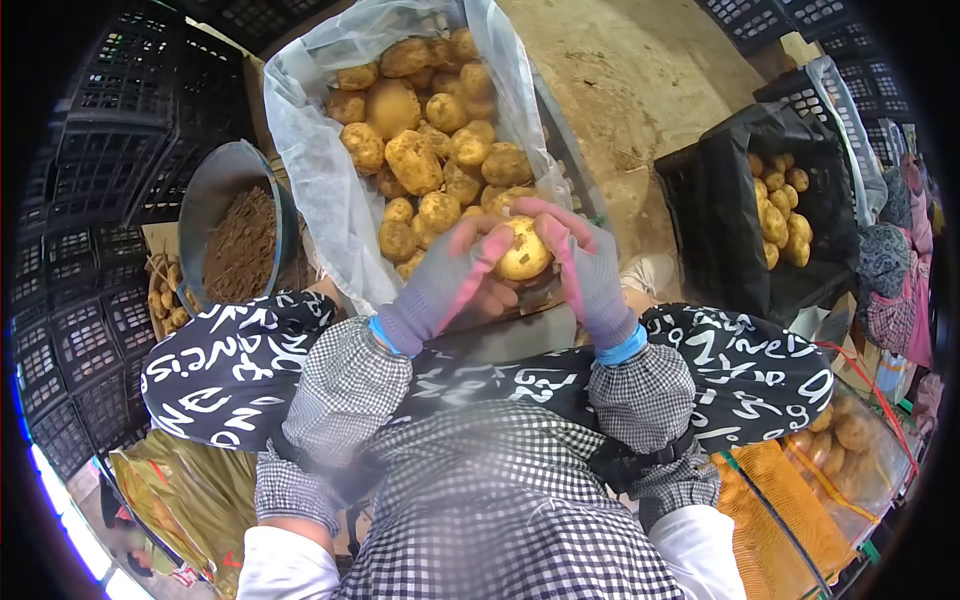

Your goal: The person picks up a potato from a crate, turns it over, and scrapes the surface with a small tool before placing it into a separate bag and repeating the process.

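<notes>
Both my hands wear grey and pink gloves and hold one yellow potato point(525, 250) between them, with brown dirt patches on its skin. My left hand point(455, 270) grips it from the left, fingers bent against its side. From the right, my right hand point(580, 255) closes on it with thumb and fingers. The potato is above the near right part of a crate lined with white plastic point(310, 150), which holds several dirty potatoes point(415, 160). Part of the crate's near end is hidden by my hands.
A bucket of soil point(240, 240) stands at the left, before stacked black crates point(120, 120). At the right, a black-lined crate point(705, 220) holds potatoes. Lower right are an orange mesh sack point(770, 510) and bagged potatoes point(840, 440). A person in pink point(915, 310) is at the far right.
</notes>
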Demonstrator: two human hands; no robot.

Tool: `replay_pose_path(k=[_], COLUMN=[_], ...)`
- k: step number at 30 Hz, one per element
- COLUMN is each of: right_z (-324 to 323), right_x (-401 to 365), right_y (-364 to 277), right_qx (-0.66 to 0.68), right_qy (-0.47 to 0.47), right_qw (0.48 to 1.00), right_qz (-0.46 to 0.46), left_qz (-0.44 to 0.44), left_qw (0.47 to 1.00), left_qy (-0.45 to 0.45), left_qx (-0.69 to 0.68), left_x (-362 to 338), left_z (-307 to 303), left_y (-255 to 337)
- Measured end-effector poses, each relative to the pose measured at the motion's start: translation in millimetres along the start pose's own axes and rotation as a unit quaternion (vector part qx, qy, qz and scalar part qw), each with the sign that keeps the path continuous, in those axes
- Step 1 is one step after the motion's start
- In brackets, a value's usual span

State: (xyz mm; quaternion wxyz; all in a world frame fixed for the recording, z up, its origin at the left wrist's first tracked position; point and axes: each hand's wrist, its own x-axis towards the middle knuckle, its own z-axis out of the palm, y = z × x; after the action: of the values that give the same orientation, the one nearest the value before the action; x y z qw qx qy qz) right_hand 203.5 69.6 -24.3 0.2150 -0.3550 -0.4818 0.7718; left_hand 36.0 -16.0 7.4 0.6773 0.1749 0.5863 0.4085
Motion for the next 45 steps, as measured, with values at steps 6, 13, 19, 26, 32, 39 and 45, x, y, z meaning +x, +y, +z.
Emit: replay_pose_path(k=[6,13,19,26,32,39,45], right_z=[0.2,4.5,1.0,-15.4,-0.4,-3.0,-2.1], right_x=[-4.1,-4.3,0.7,2.6,-1.8,-5.1,-6.0], right_y=[-19.9,-31.2,-19.2,-8.7,-30.9,-20.3,-31.6], right_qx=[0.016,0.077,-0.044,-0.178,-0.22,-0.151,-0.046], right_qy=[-0.03,-0.09,-0.057,-0.049,0.004,-0.006,0.022], right_qw=[0.999,0.991,0.995,0.977,0.971,0.984,0.999], right_qz=[0.043,-0.063,-0.07,-0.11,-0.088,-0.094,-0.006], left_qz=[0.357,0.321,0.387,0.399,0.376,0.396,0.405], left_qw=[0.893,0.937,0.878,0.838,0.878,0.847,0.841], left_qy=[0.052,0.025,0.051,0.058,0.084,0.061,0.061], left_qx=[0.269,0.138,0.275,0.368,0.285,0.349,0.352], left_x=[15.1,6.1,8.2,6.0,4.5,5.3,9.4], left_z=[-14.7,-8.5,-11.9,-12.9,-4.8,-8.3,-6.0], left_y=[-13.1,5.4,-1.4,-10.6,-2.5,-3.8,-2.8])
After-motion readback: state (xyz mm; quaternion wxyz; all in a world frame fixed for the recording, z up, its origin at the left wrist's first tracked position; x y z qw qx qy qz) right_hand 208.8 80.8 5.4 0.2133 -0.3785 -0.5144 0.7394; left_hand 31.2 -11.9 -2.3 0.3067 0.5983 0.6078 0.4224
